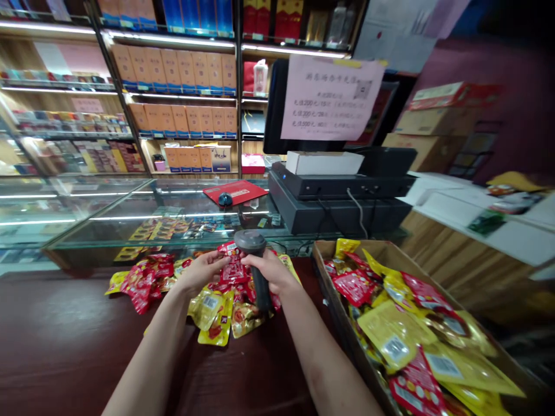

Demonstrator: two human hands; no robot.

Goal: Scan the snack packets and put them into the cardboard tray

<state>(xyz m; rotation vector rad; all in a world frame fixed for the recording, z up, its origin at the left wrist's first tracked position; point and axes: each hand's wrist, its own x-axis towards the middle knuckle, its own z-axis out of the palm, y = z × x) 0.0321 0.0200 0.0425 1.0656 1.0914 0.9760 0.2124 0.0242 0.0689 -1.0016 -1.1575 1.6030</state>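
Observation:
My left hand pinches the edge of a red snack packet over the middle of the dark wooden table. Just to the right, my right hand is closed round a grey barcode scanner, its round head up and its handle pointing down. Beneath both hands lies a pile of red, yellow and gold packets; a yellow packet with a barcode faces up at its front. More red packets spread out to the left of my left hand.
An open cardboard box full of packets stands at the right. Behind the table are a glass counter, a red mouse pad, a black cash drawer and a monitor with a pink paper sign. Stocked shelves line the back.

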